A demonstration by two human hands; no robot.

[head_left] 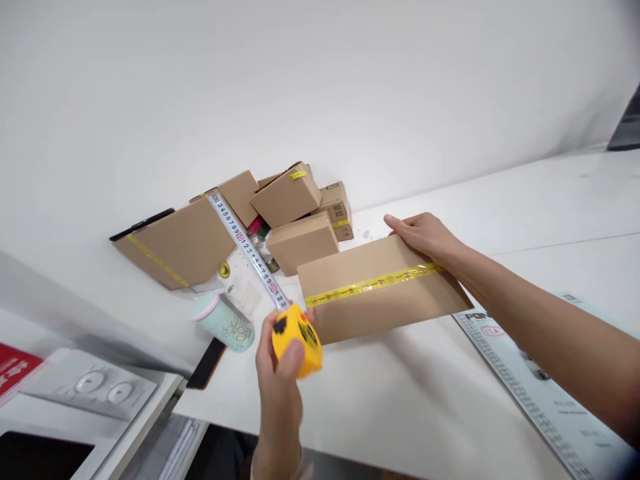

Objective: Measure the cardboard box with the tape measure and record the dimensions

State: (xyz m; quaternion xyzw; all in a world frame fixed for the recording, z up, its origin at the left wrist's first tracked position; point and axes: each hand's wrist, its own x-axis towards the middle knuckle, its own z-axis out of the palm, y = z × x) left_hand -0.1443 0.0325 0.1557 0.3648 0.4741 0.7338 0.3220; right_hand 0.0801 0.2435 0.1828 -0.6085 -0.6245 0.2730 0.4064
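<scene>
A yellow tape measure is gripped in my left hand, thumb across its case. Its metal blade is drawn out up and to the left, and its far end overlaps the boxes at the back. My right hand holds a flat-sided cardboard box by its far right end, raised over the white table. Yellow printed tape runs along the box's length. The near left end of the box lies close to the tape measure; I cannot tell whether they touch.
Several cardboard boxes stand against the wall, with a larger box at left. A mint cup stands near the table's left edge. A printed mat lies at right. A white appliance with knobs is at lower left.
</scene>
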